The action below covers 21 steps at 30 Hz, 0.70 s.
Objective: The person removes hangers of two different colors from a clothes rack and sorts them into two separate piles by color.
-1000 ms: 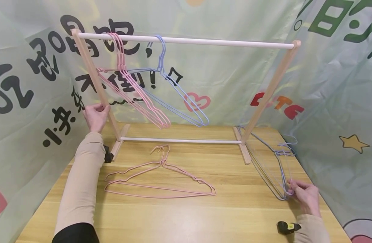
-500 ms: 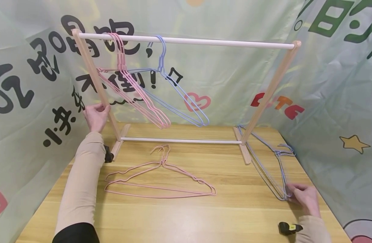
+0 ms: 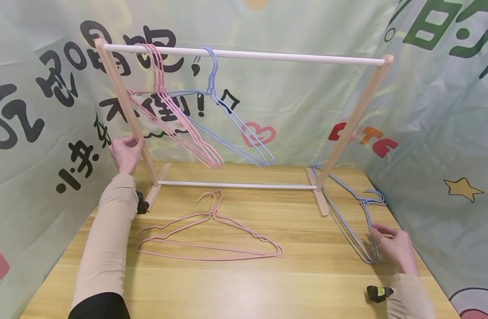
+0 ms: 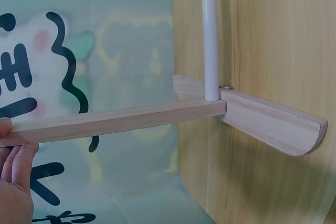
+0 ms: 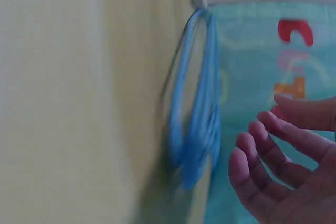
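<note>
My left hand (image 3: 126, 155) pinches the left wooden post (image 3: 122, 95) of a clothes rack; in the left wrist view, thumb and fingers sit on either side of it. Beside the right end of the blue clothes hangers (image 3: 363, 201) is my right hand (image 3: 395, 248). Those hangers lie stacked on the table, right of the rack. The right wrist view shows the right fingers (image 5: 273, 153) loosely bent, apart from the hangers, with nothing held. Pink hangers (image 3: 213, 215) lie overlapped on the table in front of the rack.
Pink hangers (image 3: 159, 86) and blue hangers (image 3: 210, 86) hang on the left part of the rack's white top rail (image 3: 300, 56). A lower white bar (image 3: 236, 184) joins its wooden feet (image 3: 323, 204). Printed cloth (image 3: 300, 102) closes the back and sides of the table (image 3: 236, 288).
A hanger that my right hand held has come down onto the blue stack and been let go. The hand has risen slightly away from it. My left hand has stayed on the post.
</note>
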Tool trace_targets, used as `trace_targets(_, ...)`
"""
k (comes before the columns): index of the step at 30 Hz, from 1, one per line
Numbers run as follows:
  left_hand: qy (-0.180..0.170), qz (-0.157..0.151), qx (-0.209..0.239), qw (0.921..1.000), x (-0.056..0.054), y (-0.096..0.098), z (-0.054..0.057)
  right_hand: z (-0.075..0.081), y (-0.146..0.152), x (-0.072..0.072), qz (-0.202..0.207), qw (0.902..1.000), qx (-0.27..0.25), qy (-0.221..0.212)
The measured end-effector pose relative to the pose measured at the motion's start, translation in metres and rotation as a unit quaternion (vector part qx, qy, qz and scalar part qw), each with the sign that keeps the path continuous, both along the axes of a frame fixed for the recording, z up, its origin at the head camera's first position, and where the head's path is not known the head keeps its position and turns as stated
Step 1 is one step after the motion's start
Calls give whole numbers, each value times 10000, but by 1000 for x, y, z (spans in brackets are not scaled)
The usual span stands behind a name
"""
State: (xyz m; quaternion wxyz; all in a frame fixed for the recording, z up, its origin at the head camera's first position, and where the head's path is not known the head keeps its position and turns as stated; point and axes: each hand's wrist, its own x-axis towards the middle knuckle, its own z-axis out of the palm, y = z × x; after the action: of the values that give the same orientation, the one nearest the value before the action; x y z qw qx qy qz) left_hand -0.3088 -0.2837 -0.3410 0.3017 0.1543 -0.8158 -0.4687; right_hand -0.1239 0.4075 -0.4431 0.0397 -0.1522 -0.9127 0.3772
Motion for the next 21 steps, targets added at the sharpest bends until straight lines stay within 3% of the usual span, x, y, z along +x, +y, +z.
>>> trace_targets(4,-48,-17,16,10000,1,0,1,15,-20,-14,783,9963,-258,251)
trace_targets(8,-65,-26,15,10000,2,0,1,35,-48,-33,1597,9833,-626,612)
trace_targets(13,-103,24,-9,9999,3,0,2,68,-95,-66,2626,9505,-1159,1187)
trace_targets(17,-149,-15,2,9999,3,-1,3,103,-140,-92,3263,9199,-1675,1391)
trace_targets(21,-163,-25,-77,9998,3,0,3,136,-183,-115,3719,8969,-1884,1476)
